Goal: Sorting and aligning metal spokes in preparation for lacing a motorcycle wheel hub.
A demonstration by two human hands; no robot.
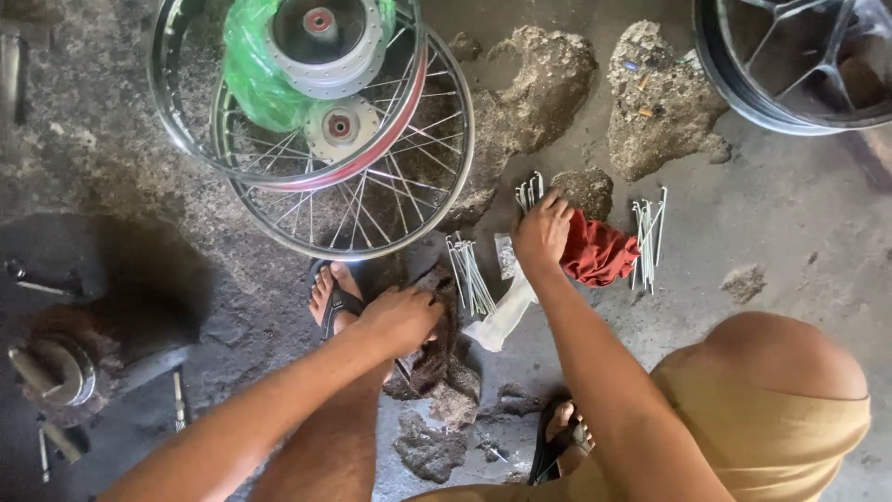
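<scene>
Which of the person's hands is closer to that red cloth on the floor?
The right. The right hand rests touching the red cloth at its left edge, while the left hand lies farther away, on a dark rag near the sandalled foot.

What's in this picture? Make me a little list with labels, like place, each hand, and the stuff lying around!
Place: cracked, patchy concrete floor
Left hand: resting on a dark brown rag beside a sandalled foot
Right hand: reaching down to a bundle of metal spokes, next to a red cloth
Other spokes: two loose bundles on the floor
Wheels: two spoked rims stacked, with hubs and a green plastic bag; a dark cast wheel top right
Far left: metal tools
</scene>
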